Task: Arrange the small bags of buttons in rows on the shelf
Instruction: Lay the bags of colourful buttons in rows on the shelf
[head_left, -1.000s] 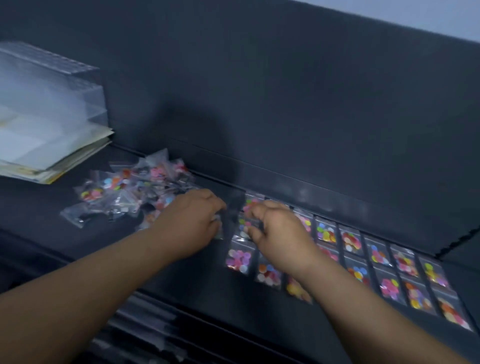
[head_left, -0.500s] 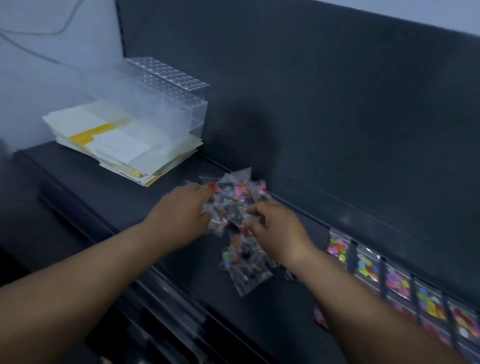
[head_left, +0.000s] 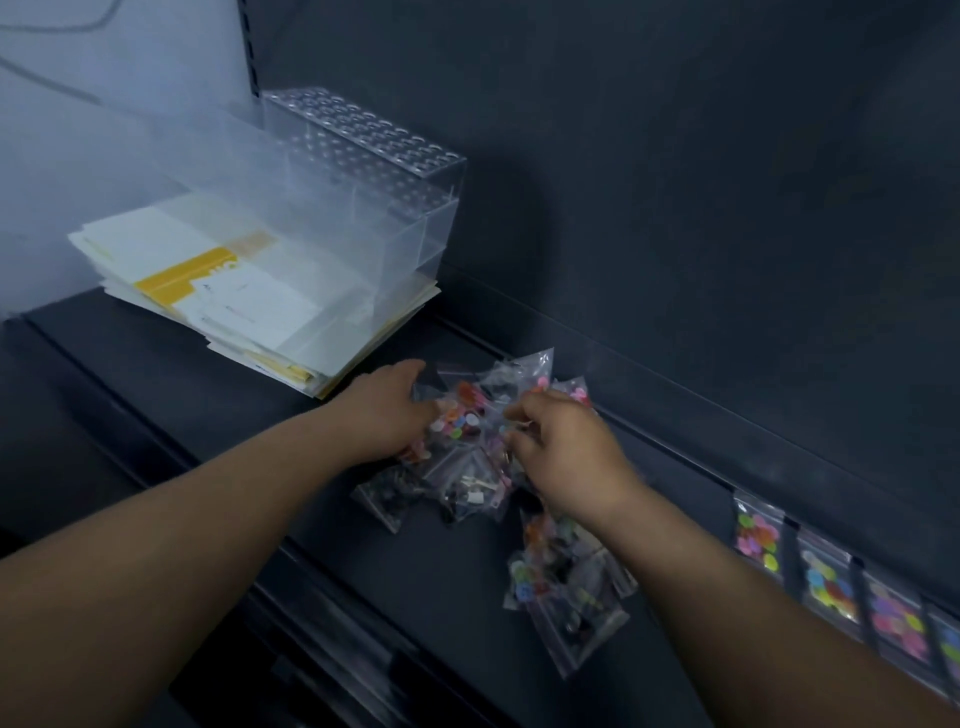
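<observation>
Head view: a dark shelf (head_left: 322, 467) carries a loose pile (head_left: 467, 457) of small clear bags of coloured buttons, lying about midway along it and close to the back edge. Both hands are in the pile. The left hand (head_left: 387, 413) rests on the pile's left side with its fingers bent into the bags; the tips are hidden, so I cannot tell whether they grip anything. The right hand (head_left: 563, 452) sits on the pile's right side, fingers (head_left: 519, 415) curled and drawn together, pinching at the plastic on top.

A smaller clump (head_left: 569, 592) of bags lies just beside the pile, nearer the front edge and partly under the right forearm.

Toward the right end, a row (head_left: 836, 584) of bags lies flat, side by side.

At the left back corner sits a stack of papers (head_left: 234, 301) — a clear box (head_left: 363, 208) stands on it, against the back wall.
</observation>
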